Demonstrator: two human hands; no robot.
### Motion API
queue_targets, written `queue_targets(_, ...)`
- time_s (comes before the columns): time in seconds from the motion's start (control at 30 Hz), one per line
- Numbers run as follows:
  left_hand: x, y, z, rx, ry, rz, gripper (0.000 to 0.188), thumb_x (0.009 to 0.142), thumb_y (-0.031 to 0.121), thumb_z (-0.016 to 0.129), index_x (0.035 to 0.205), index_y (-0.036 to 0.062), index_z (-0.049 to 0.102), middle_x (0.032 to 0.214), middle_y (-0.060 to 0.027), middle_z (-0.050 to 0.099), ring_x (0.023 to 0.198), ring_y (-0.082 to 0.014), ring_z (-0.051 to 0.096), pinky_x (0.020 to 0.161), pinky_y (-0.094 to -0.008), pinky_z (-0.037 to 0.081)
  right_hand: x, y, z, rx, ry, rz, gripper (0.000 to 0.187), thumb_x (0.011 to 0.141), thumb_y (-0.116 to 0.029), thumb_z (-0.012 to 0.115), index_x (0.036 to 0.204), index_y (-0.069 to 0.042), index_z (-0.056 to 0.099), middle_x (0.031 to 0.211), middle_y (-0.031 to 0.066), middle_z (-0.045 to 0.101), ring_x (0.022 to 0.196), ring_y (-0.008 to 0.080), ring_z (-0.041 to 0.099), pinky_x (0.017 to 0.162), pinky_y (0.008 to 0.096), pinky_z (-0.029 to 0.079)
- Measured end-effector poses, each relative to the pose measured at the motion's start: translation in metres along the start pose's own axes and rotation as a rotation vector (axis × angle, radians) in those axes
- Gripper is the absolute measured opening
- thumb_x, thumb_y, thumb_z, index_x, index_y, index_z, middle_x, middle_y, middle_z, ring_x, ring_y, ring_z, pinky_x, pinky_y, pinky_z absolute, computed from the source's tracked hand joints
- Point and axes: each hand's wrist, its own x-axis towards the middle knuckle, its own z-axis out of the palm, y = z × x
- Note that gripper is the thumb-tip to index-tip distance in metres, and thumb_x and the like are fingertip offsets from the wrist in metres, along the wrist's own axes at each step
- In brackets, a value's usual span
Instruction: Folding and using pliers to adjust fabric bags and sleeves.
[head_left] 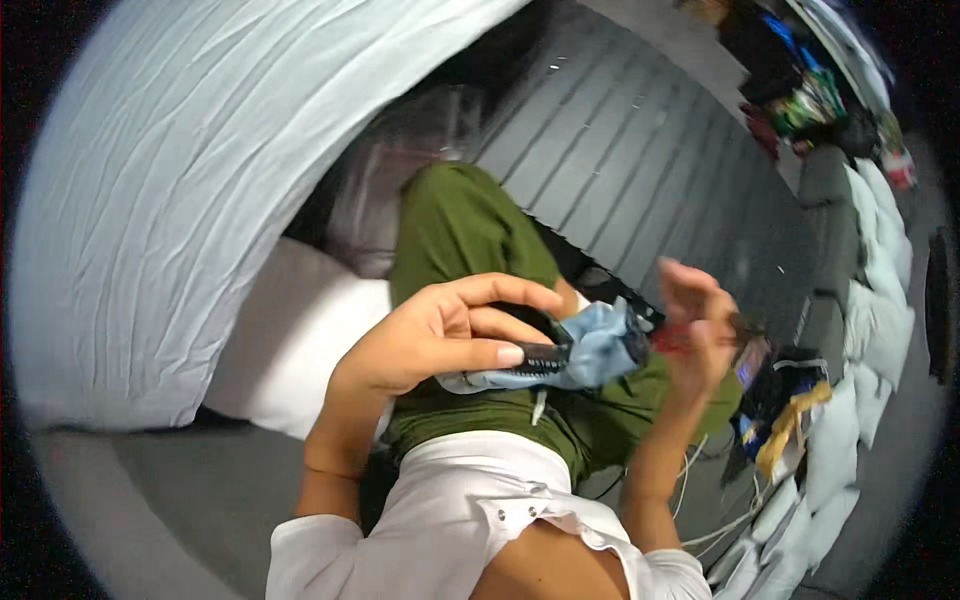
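My left hand (440, 335) pinches a crumpled light-blue piece (600, 345) that looks like thin cloth or a soft wrapper. A black printed band (540, 358) on it lies under my thumb, and my fingers curl over its far side. The bundle is held above my lap, its bunched end pointing right. My right hand (697, 320) is raised to the right of it, apart from the blue piece and smeared by motion. A blurred red thing (672, 338) shows against that hand; whether it is gripped cannot be made out.
White bedding (200, 150) hangs at the left, above a white pillow (300, 340). Grey striped flooring (640, 150) stretches ahead. Pale cushions (840, 440) line the right side, beside a pile of mixed items (785, 425) and white cables (725, 530). Bright packages (810, 100) sit far right.
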Motion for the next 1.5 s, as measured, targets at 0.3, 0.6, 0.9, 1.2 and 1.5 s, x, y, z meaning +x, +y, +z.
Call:
queue_targets(0.3,-0.028,0.035,0.036,0.139,-0.006,0.303,0.024,0.065,-0.009,0.062,0.088,-0.0076,0.055,0.082,-0.0185,0.061,0.075,-0.0232,0.062,0.071,-0.0286,0.049,0.057,-0.007,0.055,0.611,-0.946,0.119,0.043,0.064,-0.007,0.068,0.053,-0.012,0.027,0.086,0.0247,0.057,0.052,0.0071,0.039,0.047,0.0177,0.033)
queue_targets(0.6,-0.060,0.088,0.035,0.538,-0.504,0.732,0.005,0.070,-0.005,0.059,0.075,-0.0049,0.061,0.074,-0.0234,0.061,0.068,-0.0189,0.060,0.050,-0.0243,0.042,0.076,-0.049,0.086,1.080,-1.062,-0.276,0.043,0.075,-0.009,0.064,0.050,-0.012,0.029,0.039,0.0034,0.029,0.030,0.0186,0.035,0.033,0.0307,0.028)
queue_targets(0.9,-0.040,0.024,-0.066,0.120,0.311,0.244,0.037,0.075,0.000,0.058,0.109,-0.0009,0.044,0.089,-0.0126,0.061,0.080,-0.0136,0.059,0.072,-0.0225,0.044,0.071,0.027,0.025,0.608,-0.494,0.440,0.040,0.064,-0.003,0.064,0.056,-0.015,0.027,0.049,-0.0035,0.031,0.045,0.0074,0.026,0.040,0.0250,0.020)
queue_targets(1.2,-0.034,0.024,-0.061,0.489,0.460,0.027,0.036,0.082,0.023,0.054,0.111,0.0033,0.048,0.088,-0.0061,0.062,0.073,-0.0071,0.054,0.064,-0.0188,0.041,0.066,0.058,0.027,0.521,-0.497,0.530,0.036,0.066,-0.001,0.061,0.060,-0.014,0.029,0.065,0.0111,0.057,0.055,0.0125,0.045,0.046,0.0237,0.030)
queue_targets(1.5,0.038,-0.004,-0.033,0.576,0.040,0.034,0.010,0.080,0.012,0.058,0.081,0.0025,0.056,0.072,0.0049,0.051,0.062,-0.0006,0.043,0.053,-0.0159,0.034,0.072,0.034,0.050,0.138,-0.674,0.592,0.044,0.068,-0.004,0.068,0.059,-0.012,0.025,0.064,0.0008,0.053,0.059,0.0055,0.046,0.051,0.0213,0.035)
